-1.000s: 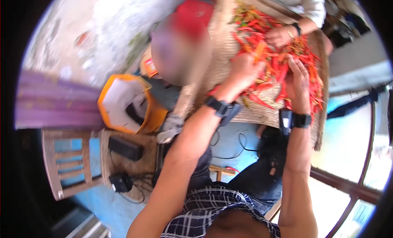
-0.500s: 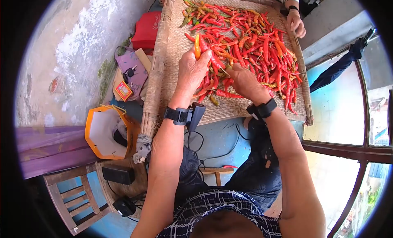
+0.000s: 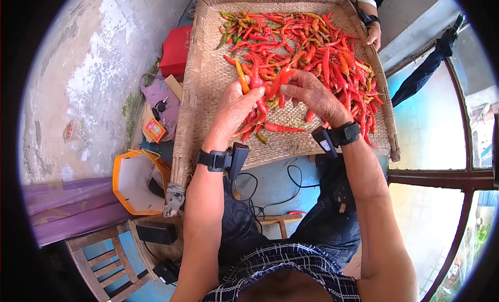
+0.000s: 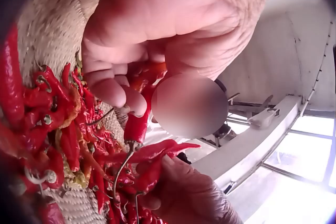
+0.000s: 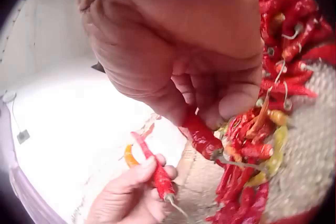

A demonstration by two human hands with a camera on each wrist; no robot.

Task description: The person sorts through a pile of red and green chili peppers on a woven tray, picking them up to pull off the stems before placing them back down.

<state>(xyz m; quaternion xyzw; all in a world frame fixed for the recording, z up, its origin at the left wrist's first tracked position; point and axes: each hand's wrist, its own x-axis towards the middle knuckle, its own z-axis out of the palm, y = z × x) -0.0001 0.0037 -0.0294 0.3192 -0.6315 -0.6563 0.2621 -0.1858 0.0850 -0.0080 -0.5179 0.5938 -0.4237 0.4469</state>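
Over a woven tray (image 3: 184, 110) of chili peppers (image 3: 338, 68), my left hand (image 3: 234, 107) grips a red chili pepper (image 5: 164, 183) with its stem hanging down. An orange chili pepper (image 3: 241, 77) pokes up from the same grip. Close beside it, my right hand (image 3: 316, 98) pinches a glossy red chili pepper (image 5: 202, 139) between thumb and fingers. In the left wrist view, red chili peppers (image 4: 151, 175) show at the right hand's fingertips, below the left hand. The left palm and curled fingers hide part of what that hand holds.
Another person's hand (image 3: 373, 36) rests at the tray's far right rim. Left of the tray lie a red bag (image 3: 179, 50), a purple cloth (image 3: 156, 94) and a yellow-rimmed container (image 3: 125, 182). A wooden chair (image 3: 104, 260) and cables stand lower left; a window is at right.
Both hands first worked among the peppers, then drew toward the near left of the tray. The right hand has since lifted a red chili pepper. The other person's hand moved from the pile to the rim.
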